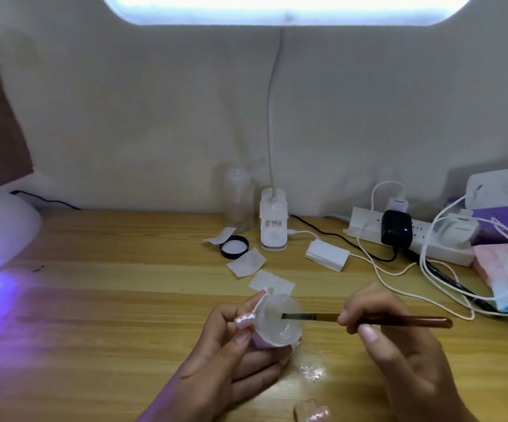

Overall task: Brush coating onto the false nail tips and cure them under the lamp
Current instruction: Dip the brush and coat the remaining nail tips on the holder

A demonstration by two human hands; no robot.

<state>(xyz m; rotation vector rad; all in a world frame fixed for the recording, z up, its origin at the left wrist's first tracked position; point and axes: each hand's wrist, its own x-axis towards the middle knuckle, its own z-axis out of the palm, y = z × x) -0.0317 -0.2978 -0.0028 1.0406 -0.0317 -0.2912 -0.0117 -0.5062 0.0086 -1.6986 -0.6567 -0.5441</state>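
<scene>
Near the front edge of the desk (119,303), my left hand (216,348) grips the clear jar (280,321) and a false nail tip (245,318) beside it; my right hand (399,342) pinches the brush (374,320), bristles inside the jar. I'd load lightly, wiping excess on the rim.

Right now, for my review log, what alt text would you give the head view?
Over a wooden desk, the left hand holds a small clear jar while the right hand dips a brush into it. A nail lamp glows purple at far left.
</scene>
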